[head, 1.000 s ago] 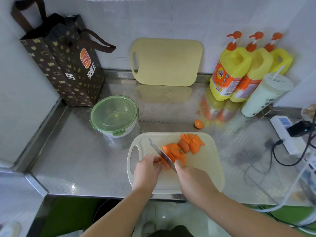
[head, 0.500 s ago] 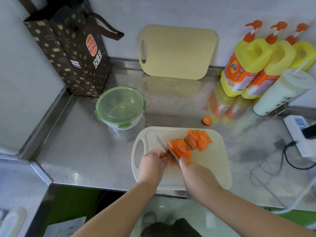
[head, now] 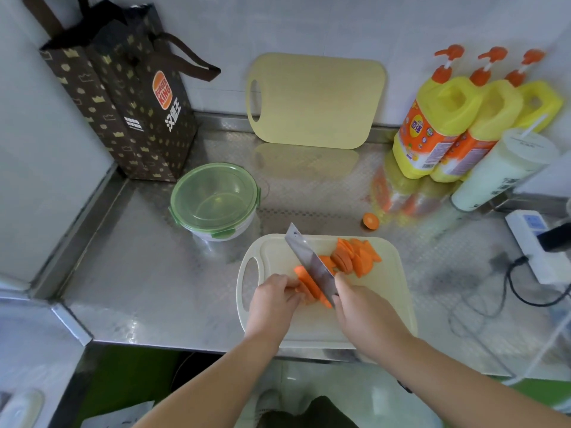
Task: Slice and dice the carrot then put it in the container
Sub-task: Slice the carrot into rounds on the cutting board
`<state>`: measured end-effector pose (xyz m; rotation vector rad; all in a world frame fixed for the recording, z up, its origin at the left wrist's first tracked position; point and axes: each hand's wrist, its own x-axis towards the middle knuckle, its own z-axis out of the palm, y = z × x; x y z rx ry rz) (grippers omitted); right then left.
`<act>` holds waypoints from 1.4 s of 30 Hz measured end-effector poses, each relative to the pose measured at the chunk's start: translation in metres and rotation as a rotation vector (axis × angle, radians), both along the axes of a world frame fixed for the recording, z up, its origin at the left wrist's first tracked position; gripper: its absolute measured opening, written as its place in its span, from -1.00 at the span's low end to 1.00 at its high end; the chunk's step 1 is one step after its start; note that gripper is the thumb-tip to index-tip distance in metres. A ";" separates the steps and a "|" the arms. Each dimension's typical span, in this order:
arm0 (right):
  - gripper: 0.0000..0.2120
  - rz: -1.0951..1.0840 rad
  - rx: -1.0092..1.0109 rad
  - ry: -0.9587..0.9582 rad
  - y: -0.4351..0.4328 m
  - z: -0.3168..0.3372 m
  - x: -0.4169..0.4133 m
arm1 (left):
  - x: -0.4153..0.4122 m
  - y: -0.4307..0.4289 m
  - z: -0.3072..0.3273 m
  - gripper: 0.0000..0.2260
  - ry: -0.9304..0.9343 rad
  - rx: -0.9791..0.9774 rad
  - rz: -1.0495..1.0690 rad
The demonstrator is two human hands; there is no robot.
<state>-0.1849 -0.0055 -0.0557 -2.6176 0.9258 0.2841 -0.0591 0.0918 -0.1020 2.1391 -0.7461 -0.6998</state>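
Observation:
On the cream cutting board (head: 374,307) lies a row of orange carrot slices (head: 307,284), pinned by the fingers of my left hand (head: 273,301). My right hand (head: 361,307) grips a knife (head: 310,264) whose blade rests against the right side of those slices, tip pointing away from me. A loose pile of cut carrot slices (head: 355,254) sits farther right on the board. The round container (head: 214,200) with its green lid clipped on stands left of the board's far corner.
A carrot end (head: 370,220) lies on the steel counter (head: 139,273) beyond the board. A second cutting board (head: 315,100) leans on the wall. A brown paper bag (head: 123,97) stands far left. Yellow pump bottles (head: 445,125), a white cup (head: 500,171) and a power strip (head: 537,245) crowd the right.
The knife has moved a little along the held carrot slices. The camera has shifted its aim slightly; both hands stay in the same place on the board.

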 end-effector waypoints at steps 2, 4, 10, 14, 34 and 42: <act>-0.69 0.045 -0.051 0.024 0.002 0.007 -0.001 | -0.001 0.001 -0.001 -0.90 0.003 -0.010 0.010; -0.65 0.083 -0.079 0.059 0.007 0.011 -0.001 | -0.001 0.001 0.000 -0.90 -0.011 0.006 0.019; -0.54 0.099 -0.087 0.119 0.019 0.012 -0.001 | -0.003 0.001 0.003 -0.93 -0.022 0.009 0.022; -0.53 0.109 -0.100 0.136 0.021 0.013 -0.001 | -0.003 0.002 0.002 -0.95 -0.057 0.016 0.023; -0.51 0.094 -0.037 0.173 0.017 -0.012 0.013 | 0.003 0.000 -0.007 -0.91 -0.098 0.052 -0.001; -0.75 0.025 -0.060 0.069 0.008 -0.001 0.004 | 0.000 0.003 -0.007 -0.93 -0.041 -0.002 -0.011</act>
